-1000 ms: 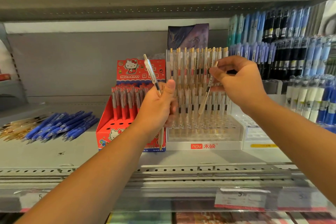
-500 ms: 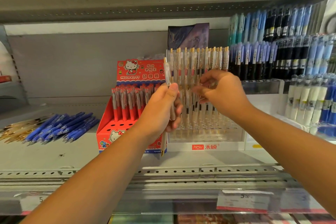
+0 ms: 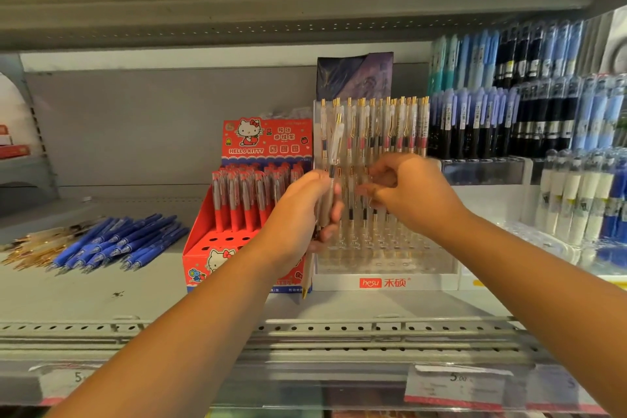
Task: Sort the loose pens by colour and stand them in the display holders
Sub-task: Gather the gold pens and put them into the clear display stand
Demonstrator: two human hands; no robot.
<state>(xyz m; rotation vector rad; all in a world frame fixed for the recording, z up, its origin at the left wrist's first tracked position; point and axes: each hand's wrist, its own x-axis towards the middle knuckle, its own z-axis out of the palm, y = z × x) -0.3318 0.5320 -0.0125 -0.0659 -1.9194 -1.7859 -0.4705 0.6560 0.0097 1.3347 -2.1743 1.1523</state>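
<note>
Well, on my feed the left hand (image 3: 302, 214) grips a clear plastic pen with a gold clip (image 3: 335, 149), fingers and thumb curled round the barrel. The pen stands nearly upright, just in front of the left edge of the clear acrylic display holder with a white base (image 3: 383, 283). A pointed end pokes out below the fist near the holder's lower left corner. I cannot tell whether it belongs to the same pen or to a second one, since the palm hides the middle.

The right hand (image 3: 417, 193) is in front of the holder's middle rows with its fingers curled inward. They are smeared by motion, so I cannot tell whether they pinch a pen or hold nothing. Behind both hands I see rows of clear gold-clipped pens (image 3: 390, 122) standing at the back of the holder. The sockets nearer the front are hard to read through the glare.

Just left of the holder sits a red cardboard Hello Kitty box (image 3: 264, 142) with red-gripped pens (image 3: 237, 204) standing in it. The left wrist hides its right front corner.

Well apart, on the grey metal shelf (image 3: 101, 295), loose blue pens (image 3: 118, 241) lie in a heap. Beside them lie loose clear-and-gold pens (image 3: 37, 244), too blurred to count. Racks of blue and black pens (image 3: 509, 119) at the right are blurred and cut off by the frame edge.
</note>
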